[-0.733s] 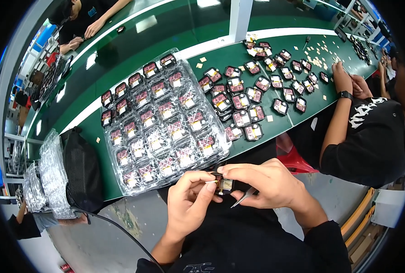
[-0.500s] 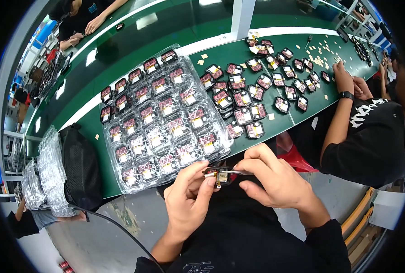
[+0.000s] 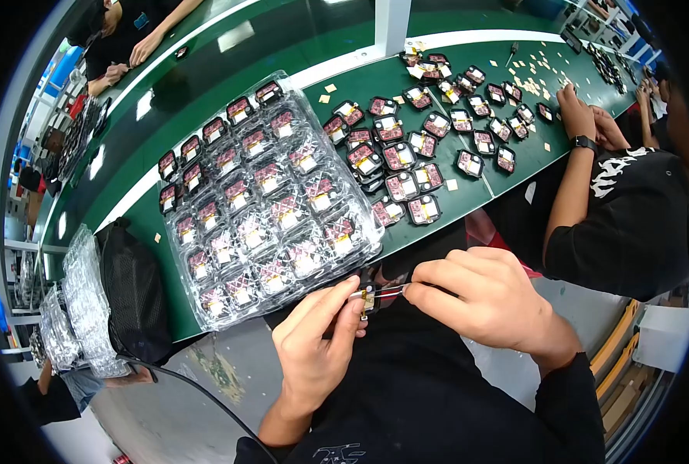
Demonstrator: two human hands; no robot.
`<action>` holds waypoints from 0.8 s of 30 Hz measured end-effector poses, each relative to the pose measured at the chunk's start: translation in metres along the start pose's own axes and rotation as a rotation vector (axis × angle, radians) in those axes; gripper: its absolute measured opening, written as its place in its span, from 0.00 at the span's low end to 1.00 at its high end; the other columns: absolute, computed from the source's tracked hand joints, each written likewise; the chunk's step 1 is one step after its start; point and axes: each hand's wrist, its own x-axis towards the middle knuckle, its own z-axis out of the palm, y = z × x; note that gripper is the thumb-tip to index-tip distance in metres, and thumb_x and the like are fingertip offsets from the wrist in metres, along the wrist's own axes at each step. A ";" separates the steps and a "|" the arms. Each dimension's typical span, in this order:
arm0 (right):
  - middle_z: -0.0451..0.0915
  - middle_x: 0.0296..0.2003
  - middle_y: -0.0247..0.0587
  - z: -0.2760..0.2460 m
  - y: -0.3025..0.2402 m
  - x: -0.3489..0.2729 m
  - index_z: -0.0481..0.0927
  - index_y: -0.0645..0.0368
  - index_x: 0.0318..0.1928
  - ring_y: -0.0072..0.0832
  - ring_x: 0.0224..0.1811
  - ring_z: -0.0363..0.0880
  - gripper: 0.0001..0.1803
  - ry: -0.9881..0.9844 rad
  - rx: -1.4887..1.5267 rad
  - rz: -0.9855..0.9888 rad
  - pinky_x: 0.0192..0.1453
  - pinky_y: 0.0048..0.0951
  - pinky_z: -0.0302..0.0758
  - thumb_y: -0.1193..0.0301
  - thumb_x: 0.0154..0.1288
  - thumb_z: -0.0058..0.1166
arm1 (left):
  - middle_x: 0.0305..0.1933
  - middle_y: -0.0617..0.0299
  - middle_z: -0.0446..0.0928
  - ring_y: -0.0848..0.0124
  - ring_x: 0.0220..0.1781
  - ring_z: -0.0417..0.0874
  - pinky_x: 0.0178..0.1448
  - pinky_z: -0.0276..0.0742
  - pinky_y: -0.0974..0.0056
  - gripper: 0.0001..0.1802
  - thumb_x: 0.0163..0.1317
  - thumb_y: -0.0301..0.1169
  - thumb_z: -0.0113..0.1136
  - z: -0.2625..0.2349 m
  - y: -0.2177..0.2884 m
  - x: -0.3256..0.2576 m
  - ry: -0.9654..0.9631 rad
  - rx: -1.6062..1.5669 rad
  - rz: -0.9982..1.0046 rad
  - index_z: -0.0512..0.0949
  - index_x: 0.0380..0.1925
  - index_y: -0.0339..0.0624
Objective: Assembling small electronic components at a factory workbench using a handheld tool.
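Note:
In front of my body, at the near edge of the bench, my left hand point(image 3: 313, 340) pinches a small electronic module point(image 3: 371, 297) with a black housing and a yellow-taped part. My right hand point(image 3: 487, 298) is closed on thin metal tweezers point(image 3: 393, 291), whose tips reach left over the module. Their exact contact point is too small to make out. Just beyond my left hand lies a clear plastic tray point(image 3: 369, 224), its pockets filled with similar modules showing red boards and white parts.
Many loose modules point(image 3: 400, 156) spread over the green bench point(image 3: 468, 205) to the right, with small yellowish squares point(image 3: 541, 81) farther off. A co-worker point(image 3: 615, 224) sits at the right. Left of the tray stand a black mesh bag point(image 3: 131, 290) and stacked clear trays point(image 3: 89, 301).
The right fingers and thumb have drawn together round the tweezers, and the hand lies flatter. The left hand keeps its hold on the module. The whole view has shifted slightly.

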 end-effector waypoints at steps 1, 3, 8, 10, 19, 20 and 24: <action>0.80 0.37 0.29 0.001 0.000 0.000 0.83 0.54 0.39 0.22 0.34 0.81 0.09 0.001 0.000 0.003 0.32 0.24 0.75 0.70 0.57 0.64 | 0.43 0.52 0.84 0.73 0.33 0.89 0.33 0.90 0.70 0.14 0.71 0.16 0.63 0.000 0.000 0.000 -0.011 0.003 0.002 0.84 0.55 0.28; 0.80 0.37 0.30 0.002 0.001 0.000 0.83 0.54 0.38 0.25 0.35 0.83 0.07 -0.045 0.033 -0.005 0.34 0.27 0.77 0.70 0.58 0.63 | 0.43 0.51 0.84 0.72 0.32 0.89 0.33 0.90 0.70 0.14 0.71 0.16 0.63 -0.001 -0.001 -0.001 -0.026 0.006 0.005 0.84 0.56 0.28; 0.83 0.39 0.36 0.020 0.024 -0.001 0.84 0.56 0.42 0.35 0.39 0.86 0.07 -0.106 0.520 0.103 0.40 0.37 0.82 0.72 0.64 0.65 | 0.42 0.50 0.84 0.70 0.30 0.89 0.31 0.89 0.70 0.14 0.72 0.17 0.63 0.000 -0.001 -0.002 -0.023 -0.107 -0.081 0.83 0.56 0.26; 0.84 0.39 0.36 0.028 0.029 -0.001 0.85 0.57 0.42 0.36 0.40 0.86 0.06 -0.086 0.634 0.124 0.41 0.38 0.82 0.72 0.66 0.66 | 0.42 0.51 0.85 0.72 0.32 0.89 0.33 0.89 0.70 0.14 0.71 0.17 0.64 0.000 0.000 -0.002 -0.013 -0.136 -0.125 0.84 0.55 0.27; 0.83 0.38 0.33 0.013 0.010 -0.003 0.84 0.54 0.38 0.31 0.36 0.84 0.06 0.005 0.321 0.035 0.39 0.33 0.79 0.70 0.60 0.66 | 0.42 0.51 0.85 0.71 0.32 0.89 0.33 0.90 0.70 0.14 0.70 0.16 0.64 -0.004 0.001 -0.002 0.010 -0.118 -0.154 0.84 0.55 0.26; 0.84 0.38 0.32 0.010 0.005 -0.002 0.86 0.54 0.38 0.28 0.34 0.82 0.07 0.014 0.203 0.010 0.36 0.31 0.76 0.71 0.58 0.66 | 0.42 0.50 0.85 0.70 0.30 0.89 0.32 0.89 0.69 0.14 0.71 0.16 0.63 -0.004 0.000 -0.002 0.004 -0.074 -0.110 0.83 0.55 0.25; 0.83 0.38 0.31 0.009 0.004 0.001 0.85 0.54 0.37 0.26 0.34 0.82 0.07 -0.034 0.117 -0.005 0.37 0.30 0.77 0.71 0.57 0.64 | 0.42 0.50 0.85 0.70 0.30 0.89 0.31 0.89 0.70 0.13 0.71 0.17 0.63 -0.002 -0.002 -0.003 -0.011 -0.052 -0.073 0.84 0.54 0.26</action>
